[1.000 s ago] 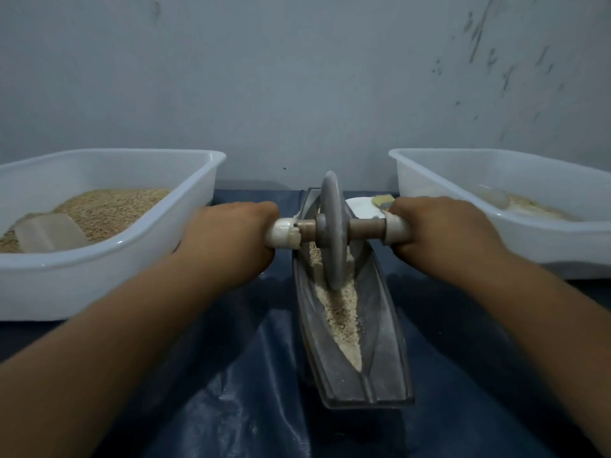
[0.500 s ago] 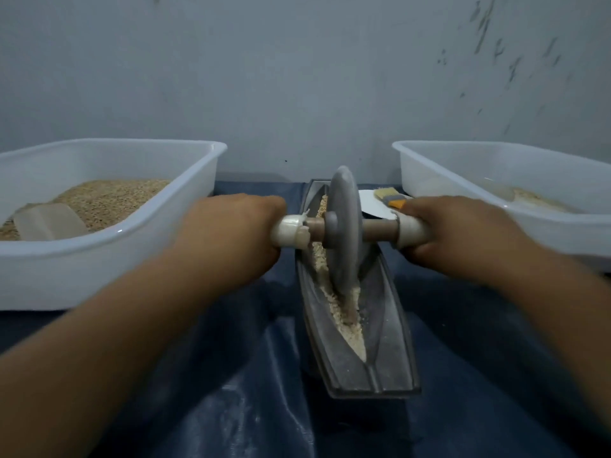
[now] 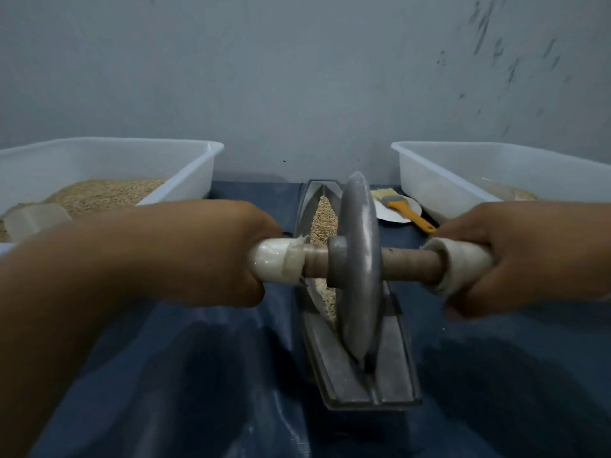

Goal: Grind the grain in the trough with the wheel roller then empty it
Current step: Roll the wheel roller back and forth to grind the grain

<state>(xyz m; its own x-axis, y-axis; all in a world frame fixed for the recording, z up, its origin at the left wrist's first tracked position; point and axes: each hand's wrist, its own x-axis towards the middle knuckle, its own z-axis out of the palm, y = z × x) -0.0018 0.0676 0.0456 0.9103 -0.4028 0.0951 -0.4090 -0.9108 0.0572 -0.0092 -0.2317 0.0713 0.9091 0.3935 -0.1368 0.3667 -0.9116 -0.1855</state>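
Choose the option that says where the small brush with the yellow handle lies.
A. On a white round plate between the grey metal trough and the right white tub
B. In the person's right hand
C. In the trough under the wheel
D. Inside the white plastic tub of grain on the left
A: the small brush with the yellow handle lies on the white round plate, right of the grey metal trough and beside the right white tub.

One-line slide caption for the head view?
Both hands, left hand and right hand, grip the wheel roller standing in the grain-filled trough.

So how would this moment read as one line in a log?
step: grinding | left hand: grips handle | right hand: grips handle | wheel: in trough, near end | grain: behind wheel
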